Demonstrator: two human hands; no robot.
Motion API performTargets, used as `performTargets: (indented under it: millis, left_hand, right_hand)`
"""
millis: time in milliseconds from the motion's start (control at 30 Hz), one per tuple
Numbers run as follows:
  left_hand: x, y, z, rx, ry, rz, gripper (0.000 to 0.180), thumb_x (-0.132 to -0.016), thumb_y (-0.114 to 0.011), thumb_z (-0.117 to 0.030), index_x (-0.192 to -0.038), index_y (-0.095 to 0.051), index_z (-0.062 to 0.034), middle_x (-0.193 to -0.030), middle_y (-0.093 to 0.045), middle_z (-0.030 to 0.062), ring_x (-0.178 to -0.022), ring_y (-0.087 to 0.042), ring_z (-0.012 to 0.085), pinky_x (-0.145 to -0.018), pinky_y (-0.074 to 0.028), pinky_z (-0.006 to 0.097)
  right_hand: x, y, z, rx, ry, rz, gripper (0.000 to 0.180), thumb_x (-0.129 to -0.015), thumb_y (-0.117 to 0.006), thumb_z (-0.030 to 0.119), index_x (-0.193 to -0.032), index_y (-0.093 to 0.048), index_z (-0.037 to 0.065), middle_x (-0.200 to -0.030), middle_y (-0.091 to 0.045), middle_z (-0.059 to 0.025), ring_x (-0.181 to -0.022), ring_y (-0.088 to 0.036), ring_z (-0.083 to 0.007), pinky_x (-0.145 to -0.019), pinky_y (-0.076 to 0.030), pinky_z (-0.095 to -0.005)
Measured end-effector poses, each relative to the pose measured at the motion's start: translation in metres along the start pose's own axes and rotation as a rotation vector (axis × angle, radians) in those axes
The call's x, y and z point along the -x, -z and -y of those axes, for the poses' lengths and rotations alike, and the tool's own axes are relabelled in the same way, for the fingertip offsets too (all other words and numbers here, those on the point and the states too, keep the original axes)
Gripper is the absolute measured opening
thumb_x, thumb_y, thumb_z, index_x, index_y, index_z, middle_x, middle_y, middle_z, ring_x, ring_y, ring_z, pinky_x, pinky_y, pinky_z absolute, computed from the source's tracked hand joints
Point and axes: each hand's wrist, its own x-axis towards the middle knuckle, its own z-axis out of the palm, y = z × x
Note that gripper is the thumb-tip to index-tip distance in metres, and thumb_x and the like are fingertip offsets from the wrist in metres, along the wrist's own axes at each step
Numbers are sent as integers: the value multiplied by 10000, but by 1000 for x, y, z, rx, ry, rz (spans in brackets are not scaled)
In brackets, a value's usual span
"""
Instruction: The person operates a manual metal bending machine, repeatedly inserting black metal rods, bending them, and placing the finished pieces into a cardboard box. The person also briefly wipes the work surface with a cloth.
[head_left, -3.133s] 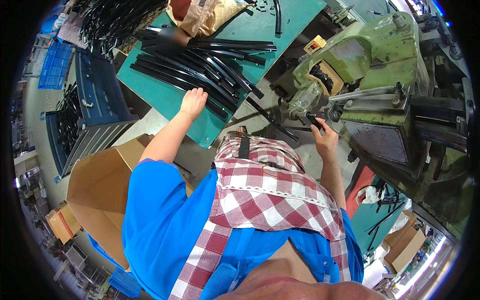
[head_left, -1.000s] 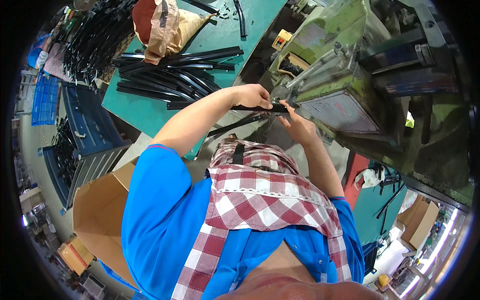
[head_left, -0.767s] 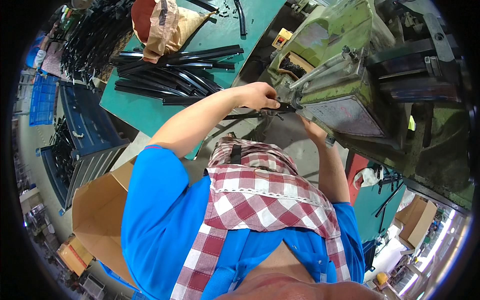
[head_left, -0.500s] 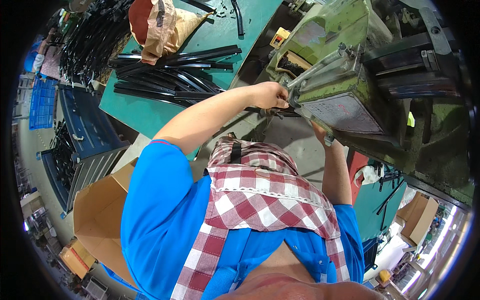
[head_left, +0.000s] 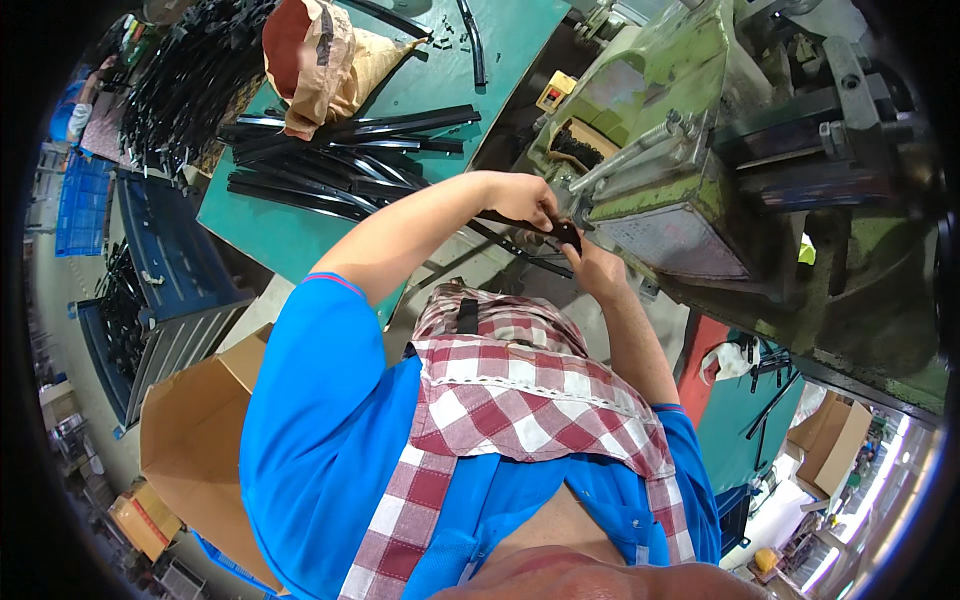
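Observation:
Just left of the green machine, both my hands are closed on one long, thin black strip (head_left: 566, 233). My left hand (head_left: 524, 200) grips it from above, fingers curled around it. Close beside it, my right hand (head_left: 598, 270) pinches the strip's end. Part of the strip is hidden behind my left hand and forearm. Below my hands, another black strip (head_left: 520, 250) slants down to the right; I cannot tell what it rests on. The green machine (head_left: 690, 185), with a metal rod and a pale plate on its side, stands right of my hands.
A green table (head_left: 290, 235) at the upper left bears a pile of black strips (head_left: 320, 165) and an open paper sack (head_left: 345, 75). A yellow switch box (head_left: 556, 91) is beside the machine. Cardboard boxes (head_left: 190, 430) stand at my left.
My right hand has come out from beside the machine and moved left to my left hand. The strip's end has come away from the machine and now shows between my hands.

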Motion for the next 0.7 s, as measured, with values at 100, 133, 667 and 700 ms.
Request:
performTargets:
  millis: [100,133,667,700]
  left_hand:
    - [-26,25,15,66,108,61,372,-828,-681,-369,-977,-694,-29,-878,-686,122,-839,-645,237,-751,-485,373]
    - [-46,31,30,-105,21,-104,349,-826,-678,-355,-960,-696,-32,-890,-689,131,-865,-650,266,-762,-491,388]
    - [-193,72,91,-804,279,-258,253,-890,-502,-139,-984,-737,-125,-1048,-701,84,-972,-678,226,-780,-550,362]
    - [-191,72,95,-812,264,-269,250,-887,-505,-138,-973,-739,-124,-1035,-705,84,-960,-682,225,-768,-552,362]
  right_hand:
    - [-2,-14,-4,29,97,-156,440,-929,-500,417,-1296,-514,175,-974,-671,-164,-881,-637,-379,-784,-502,-460]
    - [-4,-24,-6,40,109,-218,446,-930,-501,414,-1310,-509,180,-994,-667,-164,-897,-634,-377,-794,-507,-454]
    - [-35,-16,9,-185,117,-368,371,-840,-653,196,-1194,-605,97,-1098,-636,-160,-1038,-583,-311,-904,-447,-421]
    - [-36,-21,13,-510,65,-379,350,-839,-655,184,-1173,-609,90,-1092,-631,-149,-1032,-580,-308,-909,-442,-413]
